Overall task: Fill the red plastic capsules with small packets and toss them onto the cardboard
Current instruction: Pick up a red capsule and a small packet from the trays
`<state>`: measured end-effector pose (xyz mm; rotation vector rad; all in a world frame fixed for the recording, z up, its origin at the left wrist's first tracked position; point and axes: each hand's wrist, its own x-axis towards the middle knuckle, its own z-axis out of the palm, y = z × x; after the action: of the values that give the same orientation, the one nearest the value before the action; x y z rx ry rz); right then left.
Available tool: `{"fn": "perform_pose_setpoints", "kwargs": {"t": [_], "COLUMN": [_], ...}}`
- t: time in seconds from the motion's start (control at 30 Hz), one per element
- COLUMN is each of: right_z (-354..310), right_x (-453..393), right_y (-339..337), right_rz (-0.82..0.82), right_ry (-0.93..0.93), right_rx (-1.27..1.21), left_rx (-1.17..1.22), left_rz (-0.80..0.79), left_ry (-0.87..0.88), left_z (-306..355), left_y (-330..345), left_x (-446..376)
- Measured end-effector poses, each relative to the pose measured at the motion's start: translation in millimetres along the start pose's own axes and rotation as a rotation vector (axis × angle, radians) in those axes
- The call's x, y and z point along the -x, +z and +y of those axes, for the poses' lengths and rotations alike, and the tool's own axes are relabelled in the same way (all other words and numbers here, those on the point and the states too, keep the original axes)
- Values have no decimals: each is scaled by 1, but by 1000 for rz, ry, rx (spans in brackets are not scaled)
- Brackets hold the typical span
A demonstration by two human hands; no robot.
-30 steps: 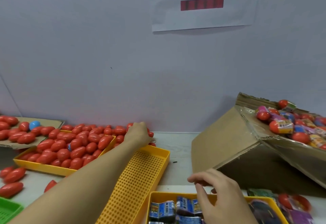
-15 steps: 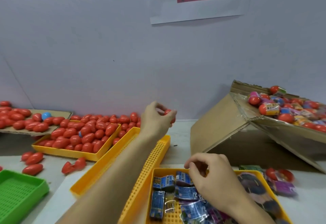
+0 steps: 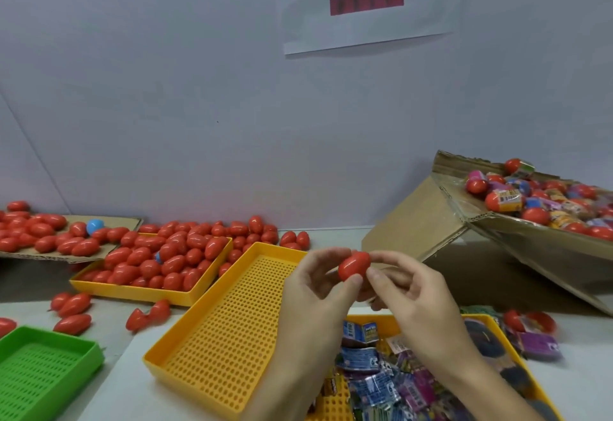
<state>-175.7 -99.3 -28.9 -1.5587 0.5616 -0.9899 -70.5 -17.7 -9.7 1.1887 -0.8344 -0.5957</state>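
Here we see both hands raised together over the counter (image 3: 331, 238), sharing one red capsule (image 3: 354, 265) between them. The left hand (image 3: 318, 283) pinches the capsule's lower left end with thumb and curled fingers, while the right hand (image 3: 409, 291) pinches its upper right end between thumb and forefinger; the capsule looks closed, and we cannot tell whether anything is inside it. Under the hands lies an empty perforated yellow tray (image 3: 229, 331), set at a slant. Beside it to the right, beneath the right forearm, a second yellow tray (image 3: 491, 321) holds a heap of small packets (image 3: 368, 374), blue and purple ones among them. To the left, a third yellow tray (image 3: 132, 291) is piled with red capsules (image 3: 159, 261), a bit of blue showing in the pile, and more red ones are strewn along the wall behind it and loose on the counter in front. Further left, a flat sheet of cardboard (image 3: 126, 221) carries another spread of red capsules with one blue capsule (image 3: 94, 226) among them. A green tray (image 3: 43, 367) sits at the lower left corner. At the right, a tilted cardboard box (image 3: 428, 221) leans with its open top full of red capsules in coloured wrappers. A paper sign (image 3: 366, 2) with printed characters hangs on the wall above.
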Motion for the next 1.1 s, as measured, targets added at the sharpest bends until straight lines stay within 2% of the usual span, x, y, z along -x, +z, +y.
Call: {"fn": "perform_pose_setpoints", "kwargs": {"t": [0.4, 0.47, 0.57, 0.73, 0.8, 0.87, 1.03, 1.1], "right_z": [2, 4, 7, 6, 6, 5, -7, -13], "right_x": [0, -2, -3, -4, -4, -3, 3, 7], "right_y": [1, -1, -4, -1, -3, -6, -8, -3], "right_rz": [46, 70, 75, 52, 27, -49, -214, -371], "right_ry": [-11, -1, 12, 31, 43, 50, -31, -56], "right_rx": [-30, -53, -82, -152, -72, 85, 528, 731], "left_rx": [-334, -220, 100, 597, 730, 751, 711, 705], "left_rz": [-58, -66, -57, 101, 226, 308, 334, 335], "left_ry": [187, 97, -141, -388, -411, -430, -478, -487], "left_z": [-7, -6, -1, 4, 5, 4, 4, 5], "left_y": [-4, -3, 0, -9, -15, -21, -25, -24], "left_x": [-3, -4, -5, -9, -11, -12, -15, -15]}}
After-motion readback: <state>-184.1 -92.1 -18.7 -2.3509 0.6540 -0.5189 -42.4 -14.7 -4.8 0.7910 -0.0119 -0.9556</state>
